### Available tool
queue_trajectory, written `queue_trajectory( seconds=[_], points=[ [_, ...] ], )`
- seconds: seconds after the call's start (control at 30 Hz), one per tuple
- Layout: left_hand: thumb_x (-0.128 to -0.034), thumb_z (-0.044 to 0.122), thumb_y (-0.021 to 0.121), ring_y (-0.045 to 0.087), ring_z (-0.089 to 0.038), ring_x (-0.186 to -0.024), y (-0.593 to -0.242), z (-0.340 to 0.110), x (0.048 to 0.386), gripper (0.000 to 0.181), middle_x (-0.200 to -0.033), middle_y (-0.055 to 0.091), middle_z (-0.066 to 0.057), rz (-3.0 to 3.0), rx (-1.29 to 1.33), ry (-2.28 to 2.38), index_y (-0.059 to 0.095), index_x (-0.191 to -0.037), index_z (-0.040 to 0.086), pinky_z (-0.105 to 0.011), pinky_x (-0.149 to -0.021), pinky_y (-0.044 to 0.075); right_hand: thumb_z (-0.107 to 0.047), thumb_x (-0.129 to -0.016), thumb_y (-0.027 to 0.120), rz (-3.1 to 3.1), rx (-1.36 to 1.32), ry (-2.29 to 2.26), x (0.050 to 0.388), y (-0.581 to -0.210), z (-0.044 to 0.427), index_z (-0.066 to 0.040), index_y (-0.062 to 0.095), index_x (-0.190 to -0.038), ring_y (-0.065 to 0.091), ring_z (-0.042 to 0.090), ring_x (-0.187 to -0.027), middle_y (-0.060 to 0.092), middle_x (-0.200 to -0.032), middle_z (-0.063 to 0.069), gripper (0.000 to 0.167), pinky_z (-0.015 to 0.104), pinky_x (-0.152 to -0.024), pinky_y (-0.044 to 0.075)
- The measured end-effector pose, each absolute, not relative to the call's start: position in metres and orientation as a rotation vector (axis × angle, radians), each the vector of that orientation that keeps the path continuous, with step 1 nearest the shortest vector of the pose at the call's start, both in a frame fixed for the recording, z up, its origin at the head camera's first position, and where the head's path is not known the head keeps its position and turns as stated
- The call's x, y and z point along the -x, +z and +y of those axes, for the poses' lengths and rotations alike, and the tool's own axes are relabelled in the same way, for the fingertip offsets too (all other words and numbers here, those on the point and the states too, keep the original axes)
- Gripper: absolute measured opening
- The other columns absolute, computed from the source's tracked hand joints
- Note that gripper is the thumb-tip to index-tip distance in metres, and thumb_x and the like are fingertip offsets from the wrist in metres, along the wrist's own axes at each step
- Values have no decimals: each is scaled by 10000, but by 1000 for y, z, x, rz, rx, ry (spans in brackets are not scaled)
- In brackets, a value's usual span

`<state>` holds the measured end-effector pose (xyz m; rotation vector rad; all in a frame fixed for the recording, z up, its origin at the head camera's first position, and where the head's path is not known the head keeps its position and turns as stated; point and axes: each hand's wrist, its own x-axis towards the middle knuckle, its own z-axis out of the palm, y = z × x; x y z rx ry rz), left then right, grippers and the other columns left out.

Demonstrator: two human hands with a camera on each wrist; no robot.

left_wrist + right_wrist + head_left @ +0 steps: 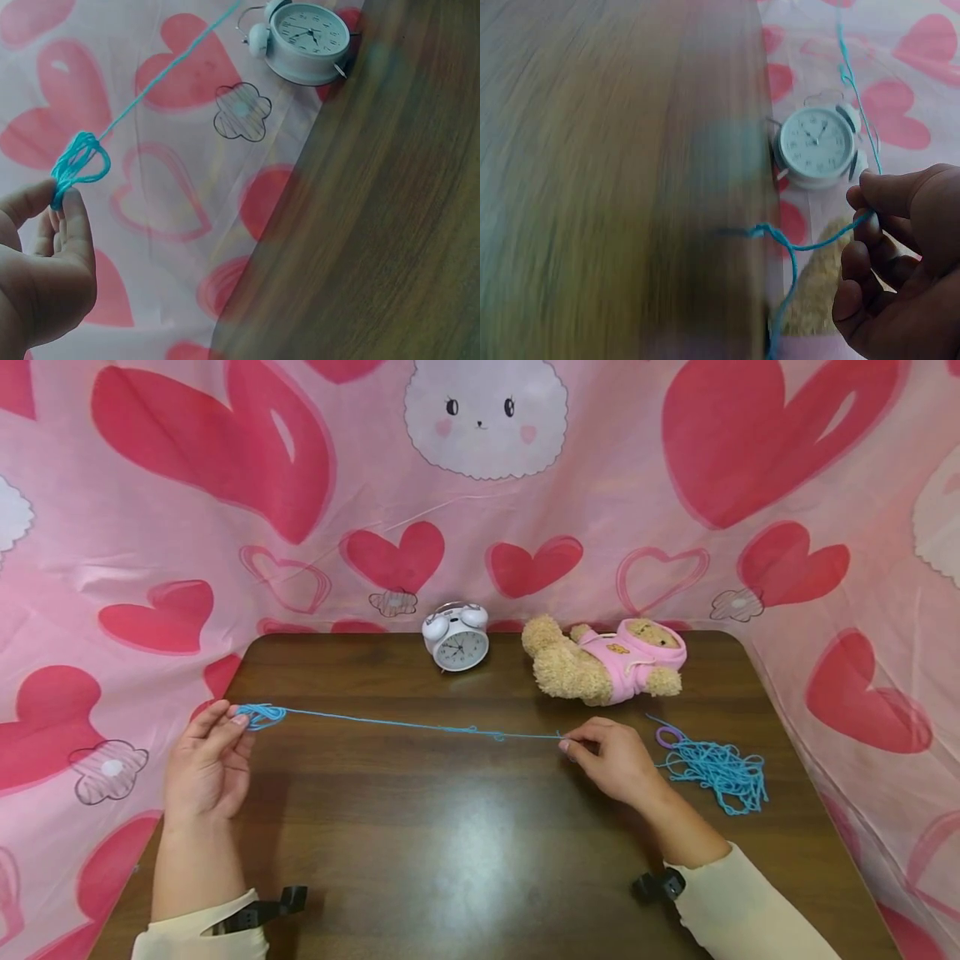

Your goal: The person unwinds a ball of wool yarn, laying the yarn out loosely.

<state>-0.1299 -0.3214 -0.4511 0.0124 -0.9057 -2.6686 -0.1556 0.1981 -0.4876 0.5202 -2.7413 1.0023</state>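
Between thumb and fingers, my left hand [212,762] pinches a small looped bundle of blue yarn [262,716] above the table's left side. From that bundle a single strand [375,721] runs nearly straight across to my right hand [617,762], which pinches it by thumb and fingertip. Small kinks or loops show along the strand near its right half. In the right wrist view a length of the yarn [821,244] hangs past the pinching fingers, with a knot-like twist in it. The left wrist view shows the bundle's loops [79,161] standing up from the fingertips.
A loose blue yarn pile [716,768] with a purple ring [667,737] lies right of my right hand. At the back of the brown table [375,860] stand a white alarm clock [457,639] and a teddy bear in a pink hoodie [622,662], lying down. Pink heart-patterned cloth surrounds the table.
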Motion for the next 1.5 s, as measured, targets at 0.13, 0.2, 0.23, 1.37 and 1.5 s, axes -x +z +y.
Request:
queue_trajectory(
  seconds=[0.13,0.2,0.23,1.37,1.5],
  points=[
    [-967,-229,476,748,-252,-789,-452,-324,129,297,-924,742,-175,-903,-20,-2666,717,-1065,-85,-324,-717,629,-189,-936,788,-2764,-482,985,153,-486,215,-148,820,-965,613,132,-785,713,-876,-75,59,342,-702,500],
    [-968,-230,472,749,-253,-793,-453,-325,129,299,-925,744,-178,-897,-18,-2671,717,-1064,-89,-328,-720,630,-199,-947,780,-2775,-463,971,151,-485,223,-143,818,-973,610,134,-785,717,-886,-67,73,339,-694,498],
    [-969,-230,470,750,-254,-796,-453,-325,129,300,-927,745,-179,-894,-14,-2673,717,-1066,-90,-329,-722,630,-207,-952,775,-2779,-456,955,150,-484,226,-145,818,-977,607,132,-781,719,-890,-66,79,333,-690,496],
    [-967,-229,472,749,-260,-781,-462,-339,124,293,-914,742,-186,-853,-37,-2651,718,-1061,-100,-327,-703,629,-306,-949,772,-2797,-51,712,117,-464,356,-63,807,-1040,502,21,-675,755,-962,112,262,235,-557,418],
    [-965,-235,468,749,-265,-778,-463,-341,123,293,-910,737,-195,-833,-32,-2652,713,-1062,-108,-332,-697,630,-288,-958,761,-2801,-1,730,114,-465,374,-21,794,-1061,475,3,-669,731,-914,128,288,230,-529,406]
  ],
)
